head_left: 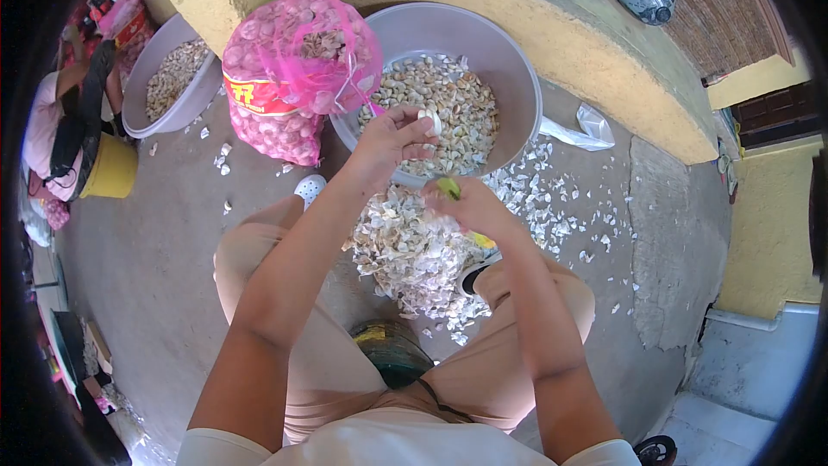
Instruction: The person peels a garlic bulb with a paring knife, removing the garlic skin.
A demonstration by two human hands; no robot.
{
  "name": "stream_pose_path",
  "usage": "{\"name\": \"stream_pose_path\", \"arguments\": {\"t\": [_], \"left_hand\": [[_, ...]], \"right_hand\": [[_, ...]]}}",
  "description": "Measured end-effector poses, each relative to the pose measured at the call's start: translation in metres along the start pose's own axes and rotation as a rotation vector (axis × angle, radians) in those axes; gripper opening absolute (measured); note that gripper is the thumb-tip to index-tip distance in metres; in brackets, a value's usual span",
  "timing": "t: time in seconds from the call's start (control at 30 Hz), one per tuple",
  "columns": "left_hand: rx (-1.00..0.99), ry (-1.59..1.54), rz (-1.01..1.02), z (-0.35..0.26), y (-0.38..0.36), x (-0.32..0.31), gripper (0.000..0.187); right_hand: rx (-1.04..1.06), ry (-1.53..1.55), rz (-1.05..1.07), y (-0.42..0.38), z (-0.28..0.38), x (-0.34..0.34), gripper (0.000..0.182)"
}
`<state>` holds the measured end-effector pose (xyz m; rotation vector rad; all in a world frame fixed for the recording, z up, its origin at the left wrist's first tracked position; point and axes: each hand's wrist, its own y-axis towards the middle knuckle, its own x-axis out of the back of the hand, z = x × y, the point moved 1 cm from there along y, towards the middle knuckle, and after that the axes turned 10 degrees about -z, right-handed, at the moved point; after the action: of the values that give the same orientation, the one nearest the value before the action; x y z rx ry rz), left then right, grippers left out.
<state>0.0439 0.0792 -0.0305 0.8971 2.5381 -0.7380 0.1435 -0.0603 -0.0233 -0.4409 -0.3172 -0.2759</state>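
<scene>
My left hand [388,145] is closed around a white garlic clove [433,124], held between thumb and fingers over the near side of a large grey basin [517,78]. Many garlic cloves [461,91] lie inside that basin. Just below and to the right, my right hand [476,209] grips a small green-handled tool [448,188]. Its blade, if any, is blurred and I cannot make it out. Under both hands, a heap of papery garlic skins [410,246] covers the floor between my feet. Beside the basin stands a pink mesh bag [280,134] full of garlic bulbs.
At the left, another person [52,116] sits on a yellow bucket [112,166] by a second basin [131,112] of garlic. A low yellow wall [595,60] curves behind my basin. A clear plastic bag [595,128] and scattered skins lie to its right.
</scene>
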Motion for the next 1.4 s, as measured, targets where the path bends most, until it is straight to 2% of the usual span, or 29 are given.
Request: {"name": "stream_pose_path", "arguments": {"t": [0.07, 0.17, 0.27, 0.37, 0.47, 0.63, 0.73, 0.83, 0.97, 1.07, 1.27, 1.4], "left_hand": [[0.005, 0.032, 0.007, -0.001, 0.0, 0.002, 0.031], [0.009, 0.084, 0.013, -0.002, 0.001, 0.005, 0.031], [-0.041, 0.165, 0.019, -0.003, 0.0, 0.004, 0.029], [-0.097, 0.298, 0.06, 0.003, 0.002, 0.001, 0.027], [-0.113, 0.378, 0.1, 0.012, -0.002, -0.004, 0.025], [-0.206, 0.589, 0.17, 0.019, 0.001, -0.003, 0.023], [-0.171, 0.533, 0.156, 0.02, 0.0, -0.004, 0.024], [-0.068, 0.335, 0.121, 0.013, -0.004, -0.008, 0.025], [-0.075, 0.31, 0.17, 0.019, -0.001, -0.003, 0.024], [-0.049, 0.319, 0.191, 0.02, 0.001, 0.001, 0.024], [0.016, 0.342, 0.214, 0.012, 0.0, 0.002, 0.026], [0.035, 0.34, 0.22, 0.012, -0.001, 0.001, 0.027]], "right_hand": [[-0.065, -0.081, 0.158, -0.005, 0.006, 0.002, 0.024], [-0.119, 0.03, 0.141, -0.003, 0.004, 0.003, 0.027], [-0.161, 0.214, 0.077, -0.004, 0.008, 0.013, 0.025], [-0.172, 0.388, -0.176, -0.002, 0.011, 0.016, 0.025], [-0.216, 0.51, -0.329, -0.001, 0.015, 0.02, 0.026], [-0.172, 0.441, -0.311, 0.005, 0.001, 0.016, 0.035], [-0.14, 0.427, -0.304, 0.002, 0.006, 0.017, 0.033], [-0.078, 0.39, -0.356, 0.001, 0.006, 0.014, 0.032], [-0.043, 0.373, -0.375, 0.006, -0.004, 0.012, 0.037], [-0.07, 0.293, -0.416, 0.004, 0.003, 0.009, 0.034], [-0.074, 0.475, -0.348, 0.001, 0.006, 0.011, 0.03], [-0.106, 0.595, -0.395, 0.002, 0.005, 0.007, 0.029]]}}
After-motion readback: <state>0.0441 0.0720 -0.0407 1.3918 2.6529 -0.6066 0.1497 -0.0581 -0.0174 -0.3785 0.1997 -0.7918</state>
